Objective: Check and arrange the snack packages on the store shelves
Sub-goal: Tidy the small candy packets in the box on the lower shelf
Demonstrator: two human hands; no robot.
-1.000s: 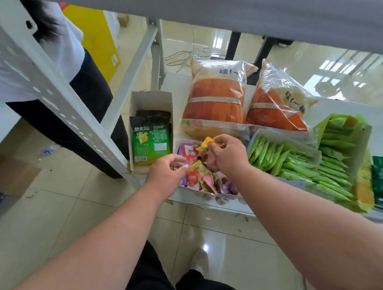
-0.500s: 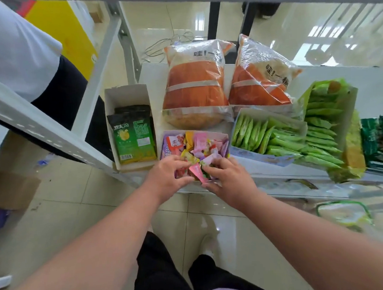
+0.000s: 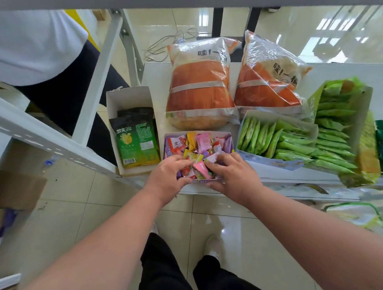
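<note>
While both hands are working down in the purple candy box (image 3: 227,140) at the front edge of the shelf (image 3: 156,79), the sorting is looking very much mid-flow. The left hand (image 3: 166,180) is sitting at the near left corner, fingers (image 3: 182,162) curled down onto the loose wrapped candies (image 3: 202,141), thumb hooking the box's front lip; whether it is actually pinching a sweet, I cannot tell. The right hand (image 3: 231,176) is mirroring it at the near right corner, fingers curling into the pile beside a pink wrapper (image 3: 200,167), and again it is not clear whether anything is being gripped. The candies are lying jumbled, pointing every way, so this box is reading as not yet tidied. Just left of it, the white carton (image 3: 128,97) is holding green-and-black chip bags (image 3: 138,139) lying flat and looking settled. Behind, two big orange snack bags (image 3: 199,87) are resting side by side, the right one tilting a little. To the right, the tray of green sachets (image 3: 274,139) is sitting neat enough, but the taller green display box (image 3: 336,123) beyond it is leaning and spilling its packets forward, so that one is probably needing attention too. My judgement: early to middle of the job, with the candy box in hand and the right side waiting. Another person in a white top (image 3: 27,45) is standing by the rack upright (image 3: 38,133).
</note>
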